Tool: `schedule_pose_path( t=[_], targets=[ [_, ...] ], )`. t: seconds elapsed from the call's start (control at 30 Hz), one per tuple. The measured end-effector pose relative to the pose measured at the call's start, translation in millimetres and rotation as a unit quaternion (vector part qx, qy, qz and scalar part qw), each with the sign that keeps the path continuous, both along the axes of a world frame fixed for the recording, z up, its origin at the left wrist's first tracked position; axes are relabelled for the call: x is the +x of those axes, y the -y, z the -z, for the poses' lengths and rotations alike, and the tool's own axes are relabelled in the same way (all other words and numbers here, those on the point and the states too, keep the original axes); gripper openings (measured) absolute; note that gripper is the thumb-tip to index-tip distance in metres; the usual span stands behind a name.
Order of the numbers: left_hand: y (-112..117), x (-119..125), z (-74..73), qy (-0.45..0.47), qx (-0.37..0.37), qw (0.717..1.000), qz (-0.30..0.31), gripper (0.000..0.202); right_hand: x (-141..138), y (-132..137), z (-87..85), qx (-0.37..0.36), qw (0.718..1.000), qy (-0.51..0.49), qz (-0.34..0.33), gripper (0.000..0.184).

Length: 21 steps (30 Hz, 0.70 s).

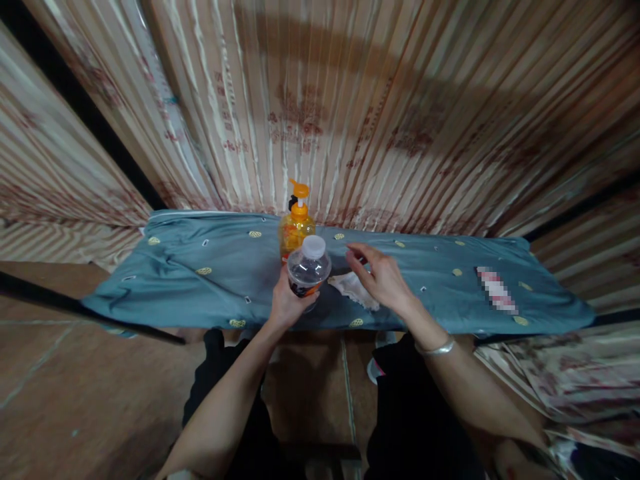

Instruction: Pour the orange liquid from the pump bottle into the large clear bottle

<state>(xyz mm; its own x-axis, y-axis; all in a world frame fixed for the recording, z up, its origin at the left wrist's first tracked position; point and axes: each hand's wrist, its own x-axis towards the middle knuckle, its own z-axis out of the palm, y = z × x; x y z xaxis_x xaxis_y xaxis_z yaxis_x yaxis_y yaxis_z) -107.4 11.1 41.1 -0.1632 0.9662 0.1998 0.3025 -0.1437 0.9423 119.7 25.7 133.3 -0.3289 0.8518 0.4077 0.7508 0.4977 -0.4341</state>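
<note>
Pointing cap (pixel 313 247) upward: near-upright bottle (pixel 309 270)

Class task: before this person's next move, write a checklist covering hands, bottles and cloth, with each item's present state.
1. Left hand grip on the clear bottle: ok, wrapped around its side.
2. White cap on the clear bottle: ok; its tightness: cannot tell.
3. Right hand free: ok, no object visible in it.
4. Clear bottle's base resting on the blue cover: cannot tell, mostly hidden.
5. Gap to the orange pump bottle: cannot tell, the bottles overlap in view.
6. White cloth well away from the clear bottle: not ok, lies close beside it.
</note>
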Motion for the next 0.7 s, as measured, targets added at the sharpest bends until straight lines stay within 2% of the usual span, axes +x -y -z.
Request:
schedule_pose_path(
  t=[0.07, 0.13, 0.23, 0.37, 0.57, 0.7],
  targets=[
    [0, 0, 0.2, 0.004, 0.001, 1.000, 0.002, 0.086, -20, 0, -43.2, 0.039, 0.999, 0.026, -0.015, 0.039],
    [0, 0, 0.5, 0.008, 0.003, 1.000, 0.005, 0.087, -41, -1, -76.1, 0.057, 0.993, 0.099, -0.020, 0.044],
    [0, 1, 1.7, 0.017, 0.007, 1.000, 0.011, 0.087, -70, -6, -99.4, 0.052, 0.971, 0.233, -0.020, 0.055],
    [0, 1, 4.4, 0.027, 0.010, 0.999, 0.015, 0.087, -89, -15, -98.3, 0.062, 0.947, 0.314, -0.041, 0.064],
    [-1, 1, 7.5, 0.036, 0.018, 0.999, 0.016, 0.093, -91, -19, -92.1, 0.047, 0.933, 0.353, -0.048, 0.053],
    [-1, 1, 7.7, 0.041, 0.021, 0.999, 0.017, 0.089, -91, -19, -90.1, 0.036, 0.934, 0.352, -0.048, 0.050]
  ],
)
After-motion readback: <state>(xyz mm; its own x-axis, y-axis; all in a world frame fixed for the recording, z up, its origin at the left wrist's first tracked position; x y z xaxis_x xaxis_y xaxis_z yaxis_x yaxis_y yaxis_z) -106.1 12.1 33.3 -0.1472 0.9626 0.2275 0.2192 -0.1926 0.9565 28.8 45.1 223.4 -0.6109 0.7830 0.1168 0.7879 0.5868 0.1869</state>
